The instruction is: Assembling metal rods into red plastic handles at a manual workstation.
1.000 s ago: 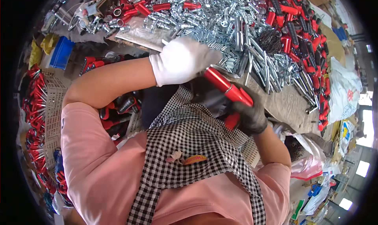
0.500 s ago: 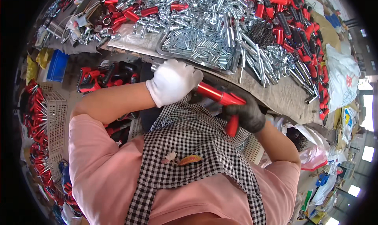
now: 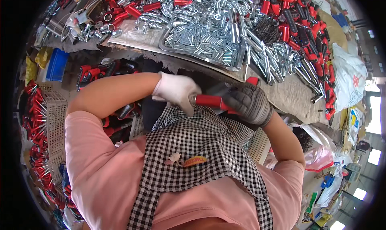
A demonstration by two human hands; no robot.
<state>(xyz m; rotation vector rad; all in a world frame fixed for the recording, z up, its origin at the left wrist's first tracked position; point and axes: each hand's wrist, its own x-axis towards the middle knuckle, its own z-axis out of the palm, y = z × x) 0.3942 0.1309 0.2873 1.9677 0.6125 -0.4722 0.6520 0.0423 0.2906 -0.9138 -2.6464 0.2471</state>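
A red hand tool with a tubular body (image 3: 209, 101) lies crosswise in front of my apron, held between my hands. My left hand (image 3: 176, 90), in a white glove, is closed at the tube's silver left end, thumb pointing down; motion blurs it a little. My right hand (image 3: 250, 104), in a dark grey glove, wraps round the tool's right part and hides most of it. A red tip (image 3: 252, 80) shows above the right-hand knuckles.
Beyond my hands is a workbench (image 3: 287, 95) with a metal tray (image 3: 201, 60) of short silver pins. Piled metal fittings (image 3: 201, 8), red tubes (image 3: 152, 6) and red-and-black handles (image 3: 309, 41) cover it. Plastic crates (image 3: 56, 117) stand at left, a white bag (image 3: 349, 79) at right.
My left hand has moved down and turned, its thumb now pointing down. The tool has swung closer to level, and my right hand has turned, bringing a red tip up above it.
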